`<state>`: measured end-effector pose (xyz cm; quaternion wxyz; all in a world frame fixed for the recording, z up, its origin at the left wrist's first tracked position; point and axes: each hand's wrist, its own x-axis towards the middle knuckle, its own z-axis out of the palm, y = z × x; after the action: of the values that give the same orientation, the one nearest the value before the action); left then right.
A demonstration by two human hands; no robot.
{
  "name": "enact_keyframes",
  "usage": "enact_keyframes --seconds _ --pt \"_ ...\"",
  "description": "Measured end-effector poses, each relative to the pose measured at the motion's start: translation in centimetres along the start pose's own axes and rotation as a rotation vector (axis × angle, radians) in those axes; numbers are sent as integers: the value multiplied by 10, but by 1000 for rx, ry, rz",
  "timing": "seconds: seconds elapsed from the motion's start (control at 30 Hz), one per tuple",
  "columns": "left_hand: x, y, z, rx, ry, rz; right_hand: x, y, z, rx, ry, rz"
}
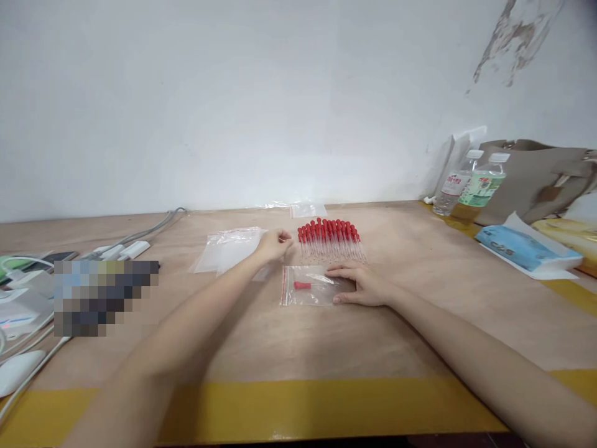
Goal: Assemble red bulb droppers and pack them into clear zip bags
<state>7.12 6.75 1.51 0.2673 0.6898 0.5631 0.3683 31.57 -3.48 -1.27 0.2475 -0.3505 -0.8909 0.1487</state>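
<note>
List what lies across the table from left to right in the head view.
Cables and chargers → stack of empty clear bags → left hand → right hand → two water bottles → blue packet.

A blurred patch [106,297] hides things at nine o'clock; the bag [536,177] (three o'clock) runs off the edge; whatever the left hand [275,244] pinches is too small to tell

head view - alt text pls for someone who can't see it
A right hand presses flat on a clear zip bag holding one red-capped dropper, while the left hand reaches beside a row of droppers on a wooden table.
</note>
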Motion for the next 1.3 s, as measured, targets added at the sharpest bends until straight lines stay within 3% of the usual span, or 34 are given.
enact_keyframes --seconds 0.13,0.3,0.63,0.93,1.1,1.2,1.3 --pt "45 5 29 9 45 -110 0 1 1 11 -6 6" --pt "67 4 52 2 53 -175 0 2 1 12 0 1" --pt "73 -11 49 -78 148 -208 1 1 1 24 -2 2" --pt "69 -13 52 -155 91 -220 0 2 2 22 7 -6" --pt "61 -1 38 -304 153 -244 1 3 2 13 -7 -1" --pt "41 4 14 -447 202 -213 1 3 2 11 -12 3" --pt "5 -1 -18 -557 265 -173 0 3 2 10 -8 8"
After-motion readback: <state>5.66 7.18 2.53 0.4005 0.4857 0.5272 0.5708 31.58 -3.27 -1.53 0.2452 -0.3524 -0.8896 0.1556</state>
